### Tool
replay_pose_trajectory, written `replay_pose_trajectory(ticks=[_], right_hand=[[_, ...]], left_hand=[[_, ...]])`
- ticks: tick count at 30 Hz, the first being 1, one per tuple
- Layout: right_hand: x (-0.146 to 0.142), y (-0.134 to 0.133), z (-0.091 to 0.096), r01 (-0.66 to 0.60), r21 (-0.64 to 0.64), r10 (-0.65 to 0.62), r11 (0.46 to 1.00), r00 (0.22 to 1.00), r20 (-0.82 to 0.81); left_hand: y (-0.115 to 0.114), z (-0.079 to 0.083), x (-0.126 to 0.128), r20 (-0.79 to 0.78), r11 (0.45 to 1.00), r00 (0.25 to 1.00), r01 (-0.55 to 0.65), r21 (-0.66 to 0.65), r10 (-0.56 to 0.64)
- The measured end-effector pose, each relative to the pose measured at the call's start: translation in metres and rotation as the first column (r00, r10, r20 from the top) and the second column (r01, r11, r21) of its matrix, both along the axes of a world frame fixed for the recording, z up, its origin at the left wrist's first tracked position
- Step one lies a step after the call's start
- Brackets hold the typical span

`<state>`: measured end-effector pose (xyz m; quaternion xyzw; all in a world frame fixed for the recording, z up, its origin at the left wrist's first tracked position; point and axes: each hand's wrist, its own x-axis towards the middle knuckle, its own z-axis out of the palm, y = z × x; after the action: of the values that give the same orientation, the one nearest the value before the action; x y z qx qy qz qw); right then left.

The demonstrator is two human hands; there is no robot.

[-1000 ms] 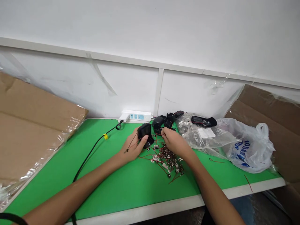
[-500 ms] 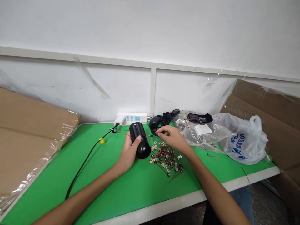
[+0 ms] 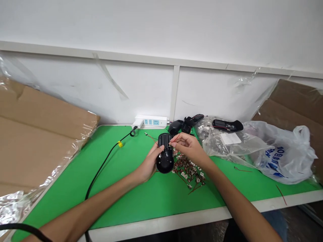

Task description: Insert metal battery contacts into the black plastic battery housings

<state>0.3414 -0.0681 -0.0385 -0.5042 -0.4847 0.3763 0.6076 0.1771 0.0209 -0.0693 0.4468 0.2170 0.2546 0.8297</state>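
Note:
My left hand is closed around a black plastic housing with a rounded lower end and grooves in its upper part. A red wire with a small metal end sticks out to the left of it. At the housing's upper right edge, my right hand pinches a thin red wire. Under and beside the right hand lies a loose pile of small metal contacts with red wires, partly hidden by hand and housing.
Behind the hands are a white power strip and several black housings. To the right lie a clear bag with another black housing on it and a white plastic bag. Cardboard stands left, near a black cable.
The housing now stands more upright and its inner face shows more. My right hand has moved from beside the pile to the housing's edge, with a red wire in its fingers. The view has shifted.

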Motion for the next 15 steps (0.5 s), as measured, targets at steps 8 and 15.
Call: replay_pose_trajectory(ticks=[8,15], right_hand=[[-0.002,0.001,-0.008,0.054,-0.009,-0.053,0.999,0.997,0.050],[-0.003,0.000,-0.012,0.080,-0.007,-0.078,0.997,0.987,0.140]], left_hand=[[0.002,-0.005,-0.001,0.003,1.000,1.000,0.012,-0.001,-0.012],[0.000,-0.003,-0.001,-0.025,0.999,0.999,-0.024,-0.029,0.023]])
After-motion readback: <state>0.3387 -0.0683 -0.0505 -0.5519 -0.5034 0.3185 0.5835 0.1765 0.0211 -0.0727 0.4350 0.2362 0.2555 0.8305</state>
